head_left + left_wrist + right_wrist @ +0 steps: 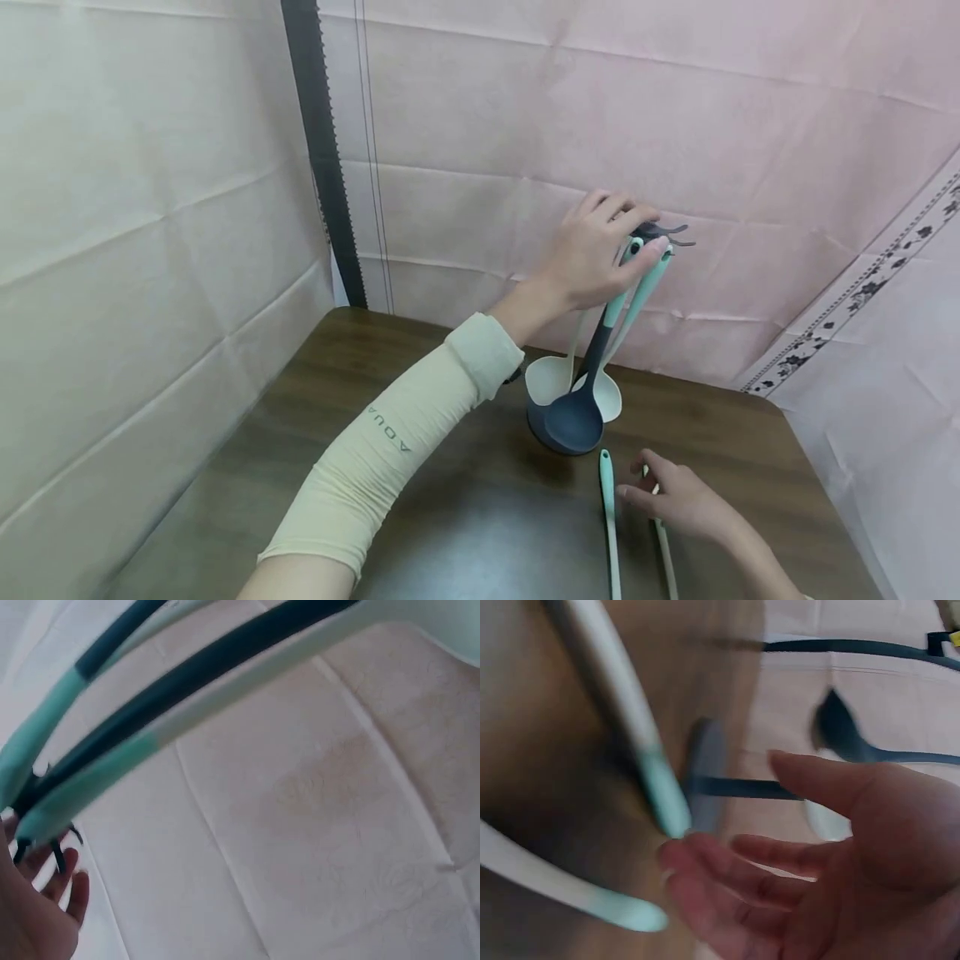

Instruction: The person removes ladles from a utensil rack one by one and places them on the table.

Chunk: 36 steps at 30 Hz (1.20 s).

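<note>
A dark utensil stand, its round base [705, 750] on the table, carries several hanging utensils. Among them are a dark blue ladle [573, 421] with a mint handle and white ladle-like utensils [547, 379]. My left hand [600, 250] grips the top of the stand near the dark hooks [678, 233], thumb across the mint handle ends [75, 787]. Low on the right, my right hand [682, 496] has loosely spread fingers around the mint end of a pale-handled utensil [666, 558]. Beside it lies another pale handle with a mint end [607, 475]. Their far ends are out of frame.
The brown wooden table [465, 500] ends at a fabric-covered back wall [465, 208] close behind the stand. Similar cloth walls [135, 250] rise at the left and right. A dark strip [326, 150] runs down the back left corner.
</note>
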Each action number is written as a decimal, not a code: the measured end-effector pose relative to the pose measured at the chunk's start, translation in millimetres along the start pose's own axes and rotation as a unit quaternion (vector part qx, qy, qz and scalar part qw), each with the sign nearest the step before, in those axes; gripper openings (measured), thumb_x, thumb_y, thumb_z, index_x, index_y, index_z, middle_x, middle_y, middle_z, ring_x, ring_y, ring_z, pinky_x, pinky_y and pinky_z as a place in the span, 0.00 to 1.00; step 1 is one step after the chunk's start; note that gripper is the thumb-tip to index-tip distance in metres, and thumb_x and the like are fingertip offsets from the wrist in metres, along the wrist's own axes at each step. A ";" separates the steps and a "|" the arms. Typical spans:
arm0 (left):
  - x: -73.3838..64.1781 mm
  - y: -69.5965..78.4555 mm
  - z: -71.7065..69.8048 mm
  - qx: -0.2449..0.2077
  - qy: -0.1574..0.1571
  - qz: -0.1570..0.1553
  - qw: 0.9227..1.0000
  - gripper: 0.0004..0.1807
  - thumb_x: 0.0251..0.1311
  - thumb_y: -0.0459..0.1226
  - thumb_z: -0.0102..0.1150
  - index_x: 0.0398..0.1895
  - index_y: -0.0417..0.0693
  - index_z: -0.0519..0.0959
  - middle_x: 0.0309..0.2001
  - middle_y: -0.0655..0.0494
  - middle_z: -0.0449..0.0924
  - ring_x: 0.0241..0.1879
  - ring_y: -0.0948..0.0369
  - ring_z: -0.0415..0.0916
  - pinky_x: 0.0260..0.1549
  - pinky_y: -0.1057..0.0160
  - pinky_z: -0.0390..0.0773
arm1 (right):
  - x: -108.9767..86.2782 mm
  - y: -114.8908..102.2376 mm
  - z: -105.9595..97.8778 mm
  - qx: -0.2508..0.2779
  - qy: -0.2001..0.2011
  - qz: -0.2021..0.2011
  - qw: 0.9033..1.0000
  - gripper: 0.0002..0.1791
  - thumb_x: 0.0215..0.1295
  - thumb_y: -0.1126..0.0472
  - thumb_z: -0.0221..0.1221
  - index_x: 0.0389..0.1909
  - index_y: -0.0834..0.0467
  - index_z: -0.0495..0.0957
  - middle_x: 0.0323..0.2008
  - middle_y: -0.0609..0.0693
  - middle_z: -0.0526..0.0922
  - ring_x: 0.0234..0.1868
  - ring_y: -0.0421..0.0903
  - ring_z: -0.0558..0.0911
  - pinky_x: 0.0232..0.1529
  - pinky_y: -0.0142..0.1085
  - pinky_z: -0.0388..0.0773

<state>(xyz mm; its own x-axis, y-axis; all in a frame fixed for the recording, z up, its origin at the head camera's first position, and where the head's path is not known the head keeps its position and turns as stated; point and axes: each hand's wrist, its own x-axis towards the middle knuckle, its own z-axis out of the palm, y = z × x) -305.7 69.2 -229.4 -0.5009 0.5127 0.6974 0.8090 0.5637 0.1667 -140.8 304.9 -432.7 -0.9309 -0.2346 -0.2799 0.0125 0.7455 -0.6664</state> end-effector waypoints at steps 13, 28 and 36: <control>15.1 -20.3 -19.1 -0.137 -0.131 0.081 0.979 0.29 0.83 0.51 0.35 0.81 0.62 0.67 0.77 0.65 0.68 0.75 0.71 0.59 0.71 0.71 0.54 | -12.4 -71.4 -52.4 -0.136 0.209 -0.135 0.959 0.17 0.75 0.49 0.65 0.52 0.57 0.79 0.37 0.47 0.86 0.36 0.42 0.85 0.35 0.35 0.82; 13.5 -20.9 -3.6 -0.052 -0.110 0.132 0.984 0.29 0.81 0.49 0.32 0.79 0.64 0.71 0.76 0.66 0.70 0.77 0.69 0.59 0.74 0.72 0.48 | 6.9 -110.9 -64.6 0.011 0.305 -0.227 0.925 0.36 0.79 0.58 0.61 0.82 0.51 0.59 0.66 0.58 0.79 0.62 0.59 0.82 0.55 0.19 0.73; 13.5 -22.2 -4.5 -0.061 -0.094 0.128 0.985 0.29 0.79 0.48 0.33 0.77 0.62 0.74 0.73 0.67 0.73 0.74 0.70 0.61 0.71 0.73 0.54 | 24.4 -115.0 -72.5 0.103 0.257 -0.231 0.933 0.32 0.82 0.57 0.56 0.81 0.50 0.60 0.66 0.59 0.79 0.68 0.57 0.79 0.57 0.24 0.75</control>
<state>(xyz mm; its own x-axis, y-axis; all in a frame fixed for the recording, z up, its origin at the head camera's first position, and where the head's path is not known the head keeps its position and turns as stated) -329.1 60.7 -220.6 -0.3147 0.7458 0.5871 0.9414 0.3244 0.0926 -191.4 258.6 -312.8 -0.9056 -0.1323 0.4029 -0.4130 0.4904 -0.7674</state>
